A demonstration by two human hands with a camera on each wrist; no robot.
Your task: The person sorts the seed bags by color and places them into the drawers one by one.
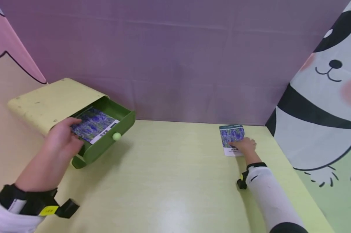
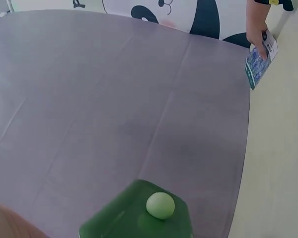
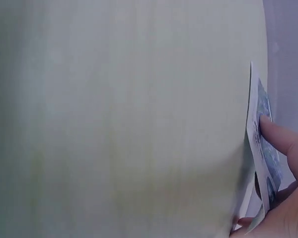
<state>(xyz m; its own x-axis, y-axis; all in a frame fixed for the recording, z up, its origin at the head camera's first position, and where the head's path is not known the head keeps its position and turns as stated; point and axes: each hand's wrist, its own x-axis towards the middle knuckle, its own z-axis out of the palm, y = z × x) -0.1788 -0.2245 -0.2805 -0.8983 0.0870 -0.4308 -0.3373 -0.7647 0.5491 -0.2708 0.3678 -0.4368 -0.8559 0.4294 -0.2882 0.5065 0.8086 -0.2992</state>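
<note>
1. A flat paper packet printed with purple flowers and a white label strip (image 1: 232, 139) lies on the pale yellow-green table top (image 1: 169, 168) at the right of the head view, close to the purple backdrop (image 1: 175, 58). It is pressed by the fingertips of the right hand (image 1: 245, 145); in the right wrist view one fingertip (image 3: 273, 130) rests on the print while the thumb sits under the packet's near edge, so it appears to be pinched and just lifting.
2. A second, similar purple-flowered packet (image 1: 94, 124) lies flat inside the open dark green drawer (image 1: 126, 120) of a cream plastic desk box (image 1: 51, 102) at centre left. The left hand (image 1: 62, 139) rests on its near end with relaxed, spread fingers.
3. The step in hand is judged to be the stowing of packets in the drawer: one is in, one is being picked up.
4. The next move would call for the right-hand packet to be carried across the table to the drawer.
5. The drawer's pale green round knob (image 2: 160, 205) faces the table.
</note>
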